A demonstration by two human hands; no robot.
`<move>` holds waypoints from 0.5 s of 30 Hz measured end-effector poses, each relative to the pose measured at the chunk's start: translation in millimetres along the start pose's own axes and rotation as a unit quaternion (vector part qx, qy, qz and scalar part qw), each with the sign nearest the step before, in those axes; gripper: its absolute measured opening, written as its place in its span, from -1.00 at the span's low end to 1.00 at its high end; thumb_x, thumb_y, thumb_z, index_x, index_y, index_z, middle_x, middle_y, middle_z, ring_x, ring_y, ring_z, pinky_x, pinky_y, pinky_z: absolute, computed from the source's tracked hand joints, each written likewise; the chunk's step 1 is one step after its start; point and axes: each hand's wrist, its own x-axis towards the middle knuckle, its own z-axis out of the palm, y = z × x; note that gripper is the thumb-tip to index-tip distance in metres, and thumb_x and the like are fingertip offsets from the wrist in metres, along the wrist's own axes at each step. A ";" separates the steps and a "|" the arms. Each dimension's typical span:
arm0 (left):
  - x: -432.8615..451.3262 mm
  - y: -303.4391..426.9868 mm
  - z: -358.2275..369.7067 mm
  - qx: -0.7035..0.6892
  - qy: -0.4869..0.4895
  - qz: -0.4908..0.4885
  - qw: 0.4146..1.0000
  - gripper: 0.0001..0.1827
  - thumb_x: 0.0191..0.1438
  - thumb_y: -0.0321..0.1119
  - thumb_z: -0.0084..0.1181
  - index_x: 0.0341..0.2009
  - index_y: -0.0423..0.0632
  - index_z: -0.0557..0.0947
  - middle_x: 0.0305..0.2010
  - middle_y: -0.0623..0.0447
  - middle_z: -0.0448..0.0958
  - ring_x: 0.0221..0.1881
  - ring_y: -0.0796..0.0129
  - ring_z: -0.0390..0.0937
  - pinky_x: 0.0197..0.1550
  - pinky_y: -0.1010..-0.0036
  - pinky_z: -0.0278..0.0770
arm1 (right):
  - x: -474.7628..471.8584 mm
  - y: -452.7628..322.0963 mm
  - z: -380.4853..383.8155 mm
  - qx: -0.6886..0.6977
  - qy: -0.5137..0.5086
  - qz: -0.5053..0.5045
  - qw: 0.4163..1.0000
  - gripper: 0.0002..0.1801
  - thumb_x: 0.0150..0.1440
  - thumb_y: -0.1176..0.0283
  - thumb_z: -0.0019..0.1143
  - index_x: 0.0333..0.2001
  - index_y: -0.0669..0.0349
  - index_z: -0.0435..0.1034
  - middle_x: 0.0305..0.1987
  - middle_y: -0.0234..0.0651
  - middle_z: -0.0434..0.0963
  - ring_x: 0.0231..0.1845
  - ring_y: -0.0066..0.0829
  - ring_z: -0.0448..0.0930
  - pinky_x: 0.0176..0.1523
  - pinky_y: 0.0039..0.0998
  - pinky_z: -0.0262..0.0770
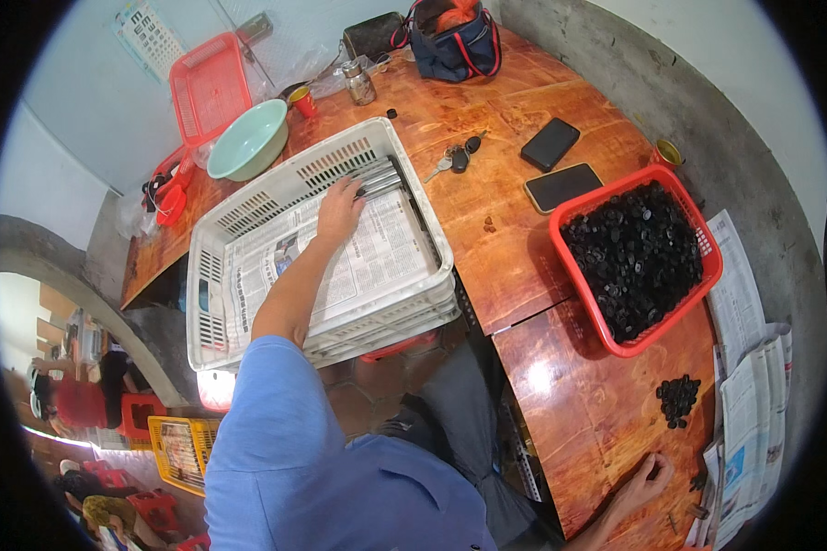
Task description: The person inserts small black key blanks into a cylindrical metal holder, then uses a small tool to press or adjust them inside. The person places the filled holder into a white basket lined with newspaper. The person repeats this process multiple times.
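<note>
My left hand reaches into a white plastic crate on top of a stack. Its fingers touch the ends of several shiny metal tubes, which lie side by side along the crate's far end. Whether they grip one is hard to see. Newspaper lines the crate floor. At the lower right, my right hand is over the wooden table, thumb and fingers curled towards each other. Anything small between them is not visible. Beyond that hand lies a small heap of black caps.
A red plastic basket full of small black parts stands on the table. Near it are a smartphone, a black case and keys. Folded newspapers line the wall. A green basin stands behind the crate. People sit at lower left.
</note>
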 end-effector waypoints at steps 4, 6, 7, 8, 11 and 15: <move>-4.8 23.4 -2.1 0.070 -0.092 0.057 0.992 -0.26 0.29 0.05 -0.04 0.39 -0.19 0.23 0.51 -0.24 0.05 0.50 -0.08 0.00 0.48 0.06 -0.03 | -0.5 1.7 1.2 -0.011 -0.005 -0.012 1.000 -0.78 0.33 0.37 0.08 -0.25 0.34 0.39 -0.23 -0.27 0.37 -0.22 -0.36 0.39 -0.09 -0.30 0.37; -15.5 26.3 4.5 0.092 -0.134 0.034 0.986 -0.19 0.33 0.17 -0.17 0.44 -0.18 0.14 0.56 -0.22 -0.06 0.55 -0.06 -0.10 0.51 0.01 -0.14 | -2.7 -1.4 2.3 -0.007 -0.012 -0.010 1.000 -0.78 0.33 0.36 0.07 -0.25 0.34 0.39 -0.23 -0.27 0.37 -0.22 -0.35 0.39 -0.08 -0.30 0.37; -15.4 29.2 6.5 0.112 -0.171 0.023 0.979 -0.12 0.33 0.25 -0.27 0.47 -0.17 0.03 0.59 -0.19 -0.17 0.58 -0.03 -0.21 0.52 -0.02 -0.19 | -3.9 -3.8 1.7 -0.006 -0.007 -0.007 1.000 -0.78 0.33 0.37 0.08 -0.25 0.35 0.39 -0.23 -0.26 0.37 -0.22 -0.35 0.39 -0.07 -0.30 0.37; -13.8 30.7 7.0 0.106 -0.171 0.022 0.979 -0.12 0.32 0.24 -0.25 0.47 -0.17 0.04 0.58 -0.20 -0.15 0.58 -0.04 -0.20 0.52 -0.02 -0.20 | -5.7 -8.0 2.2 -0.006 -0.002 -0.003 1.000 -0.79 0.32 0.38 0.08 -0.26 0.35 0.39 -0.24 -0.26 0.38 -0.22 -0.35 0.39 -0.06 -0.30 0.37; -3.5 33.7 7.5 0.087 -0.170 0.025 0.981 -0.13 0.31 0.20 -0.18 0.46 -0.19 0.07 0.57 -0.23 -0.09 0.57 -0.07 -0.18 0.53 0.00 -0.21 | -7.8 -9.7 1.2 -0.014 0.007 0.003 1.000 -0.82 0.25 0.44 0.10 -0.27 0.38 0.40 -0.24 -0.20 0.41 -0.16 -0.27 0.41 0.00 -0.26 0.38; 3.2 22.5 20.1 0.065 -0.155 0.034 0.985 -0.17 0.25 0.07 -0.02 0.43 -0.21 0.14 0.53 -0.26 0.03 0.55 -0.09 -0.08 0.53 0.00 -0.19 | -7.9 -11.2 2.9 0.040 0.044 0.015 0.998 -0.93 0.18 0.56 0.13 -0.28 0.36 0.44 -0.25 -0.24 0.47 -0.15 -0.32 0.47 0.02 -0.37 0.40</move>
